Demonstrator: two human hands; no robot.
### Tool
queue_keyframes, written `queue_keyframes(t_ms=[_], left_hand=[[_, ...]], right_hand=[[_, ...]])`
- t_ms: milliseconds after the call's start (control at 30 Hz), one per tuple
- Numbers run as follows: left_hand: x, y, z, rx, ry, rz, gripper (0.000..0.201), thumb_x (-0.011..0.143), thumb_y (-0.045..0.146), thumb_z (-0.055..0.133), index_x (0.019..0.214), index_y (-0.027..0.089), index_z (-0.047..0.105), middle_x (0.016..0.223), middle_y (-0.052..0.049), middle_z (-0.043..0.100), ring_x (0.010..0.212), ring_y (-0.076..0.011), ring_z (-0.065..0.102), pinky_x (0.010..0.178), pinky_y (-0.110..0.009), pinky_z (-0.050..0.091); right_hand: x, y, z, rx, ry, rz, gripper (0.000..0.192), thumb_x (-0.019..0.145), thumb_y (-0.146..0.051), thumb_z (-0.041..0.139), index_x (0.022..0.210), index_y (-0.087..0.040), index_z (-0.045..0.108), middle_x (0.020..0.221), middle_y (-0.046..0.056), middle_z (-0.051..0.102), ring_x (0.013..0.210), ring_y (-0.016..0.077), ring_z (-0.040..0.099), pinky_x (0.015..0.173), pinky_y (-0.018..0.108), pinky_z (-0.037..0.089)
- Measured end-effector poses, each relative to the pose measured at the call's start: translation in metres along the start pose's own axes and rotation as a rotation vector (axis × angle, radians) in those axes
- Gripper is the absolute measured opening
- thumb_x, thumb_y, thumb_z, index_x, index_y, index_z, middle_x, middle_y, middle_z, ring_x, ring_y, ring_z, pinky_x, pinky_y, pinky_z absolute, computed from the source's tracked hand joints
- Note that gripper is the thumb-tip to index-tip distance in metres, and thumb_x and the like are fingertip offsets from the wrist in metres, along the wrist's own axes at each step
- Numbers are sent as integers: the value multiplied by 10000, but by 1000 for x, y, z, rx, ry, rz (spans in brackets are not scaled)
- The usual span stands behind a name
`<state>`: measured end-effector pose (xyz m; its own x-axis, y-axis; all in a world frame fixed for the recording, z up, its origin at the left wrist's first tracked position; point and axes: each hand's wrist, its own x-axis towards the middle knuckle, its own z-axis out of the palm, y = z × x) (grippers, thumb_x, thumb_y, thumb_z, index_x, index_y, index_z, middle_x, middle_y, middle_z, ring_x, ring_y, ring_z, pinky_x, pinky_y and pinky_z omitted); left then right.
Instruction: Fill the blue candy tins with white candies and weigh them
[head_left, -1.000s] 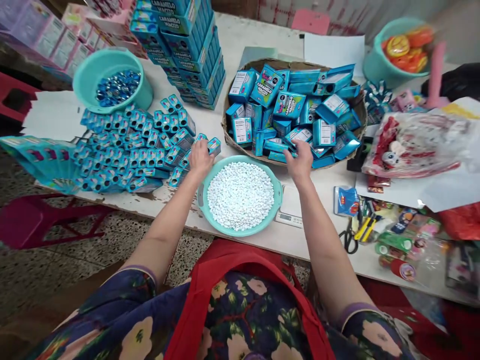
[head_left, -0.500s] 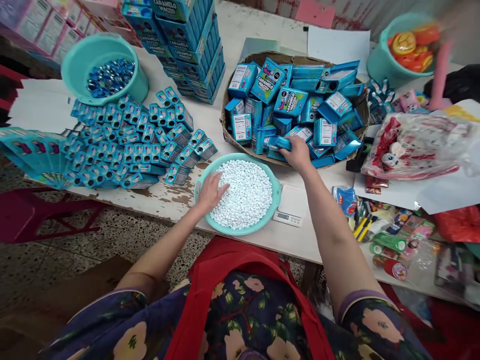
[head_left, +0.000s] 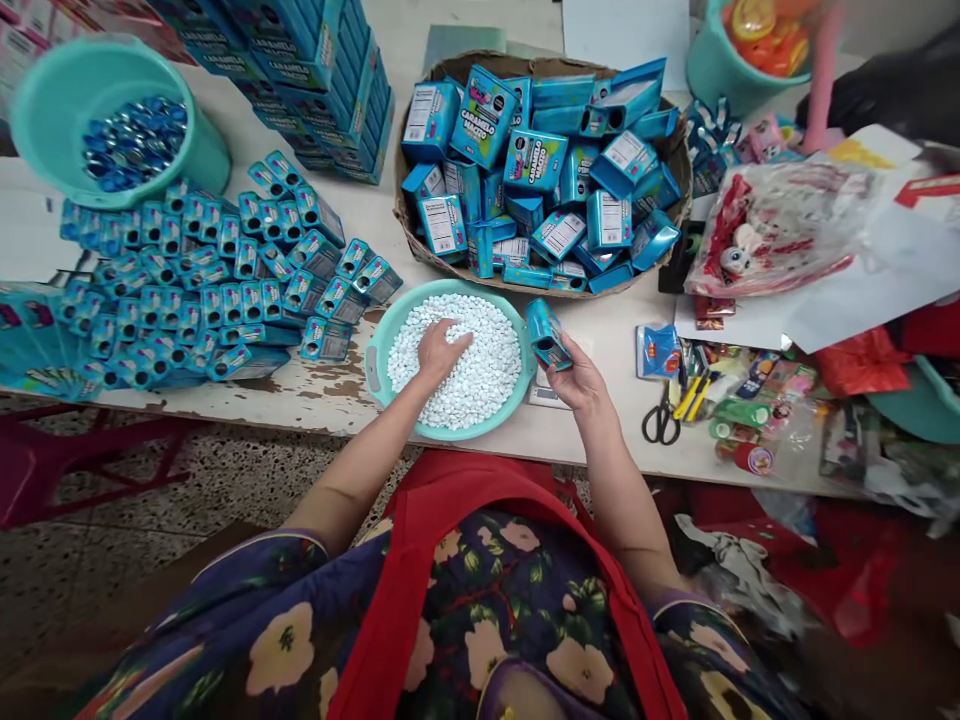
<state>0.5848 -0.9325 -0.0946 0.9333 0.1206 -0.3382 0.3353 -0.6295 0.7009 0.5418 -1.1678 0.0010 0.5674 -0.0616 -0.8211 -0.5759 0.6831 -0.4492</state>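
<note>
Your right hand (head_left: 581, 378) grips one small blue box (head_left: 546, 335) beside the basin (head_left: 375, 352); left hand (head_left: 437, 350) cupped in white candies (head_left: 487, 375). Filled boxes (head_left: 225, 290) rowed left; basket (head_left: 679, 165) still heaped.

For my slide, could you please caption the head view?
Left hand in white candies; right hand holding small blue cardboard box.

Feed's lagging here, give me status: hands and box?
Left hand in white candies. Right hand holds open blue box beside bowl. Nothing between them.
</note>
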Motion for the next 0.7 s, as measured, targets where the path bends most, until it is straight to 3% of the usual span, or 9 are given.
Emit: queue_keyframes(t_ms=[100, 167, 267, 333, 433, 533, 700], left_hand=[[3, -1, -1, -164, 16, -44, 311, 688, 386, 695, 933, 195, 679, 956, -49, 702, 1009, -282, 637, 937, -361, 455], [4, -1, -4, -373, 19, -77, 278, 648, 375, 696, 846, 186, 654, 845, -27, 679, 919, -251, 639, 884, -340, 469], [2, 4, -11, -731, -38, -187, 279, 597, 353, 728, 792, 188, 616, 787, -13, 651, 830, -204, 632, 796, -309, 495], [0, 9, -17, -886, -95, -308, 333, 570, 339, 770, 829, 199, 615, 808, -10, 663, 809, -185, 635, 753, -291, 509], [0, 12, -23, -1089, -177, -411, 320, 592, 339, 769, 836, 207, 611, 767, -2, 658, 698, -153, 622, 649, -260, 507], [3, 11, -28, -1248, -307, -485, 272, 699, 440, 685, 763, 196, 581, 619, 2, 591, 526, -124, 544, 526, -247, 460], [3, 8, -37, -1325, -395, -524, 341, 764, 525, 632, 824, 191, 602, 660, -35, 631, 549, -136, 592, 472, -233, 437]], right_hand=[[-12, 7, -12, -80, 15, -41, 287, 627, -232, 844, 845, -221, 657, 723, -45, 714, 606, 101, 657, 441, 154, 532], [-23, 10, -23, -155, 57, -152, 405, 575, -233, 865, 918, -239, 649, 738, -58, 698, 605, 97, 646, 477, 177, 550], [-39, 11, -42, -312, 190, -398, 656, 554, -288, 874, 1150, -323, 600, 913, -59, 703, 654, 102, 657, 453, 176, 530], [-50, 10, -56, -394, 240, -500, 690, 555, -321, 870, 1192, -333, 602, 1047, -38, 688, 696, 106, 666, 452, 181, 531], [-63, 11, -77, -404, 213, -497, 681, 495, -313, 886, 1135, -284, 657, 1096, -1, 685, 742, 134, 689, 483, 202, 537], [-70, 21, -97, -411, 242, -486, 700, 409, -257, 909, 1066, -238, 670, 952, 6, 717, 722, 168, 695, 505, 239, 530], [-70, 46, -125, -747, 496, -509, 571, 451, -408, 898, 937, -210, 673, 761, -25, 684, 542, 151, 592, 460, 291, 488]])
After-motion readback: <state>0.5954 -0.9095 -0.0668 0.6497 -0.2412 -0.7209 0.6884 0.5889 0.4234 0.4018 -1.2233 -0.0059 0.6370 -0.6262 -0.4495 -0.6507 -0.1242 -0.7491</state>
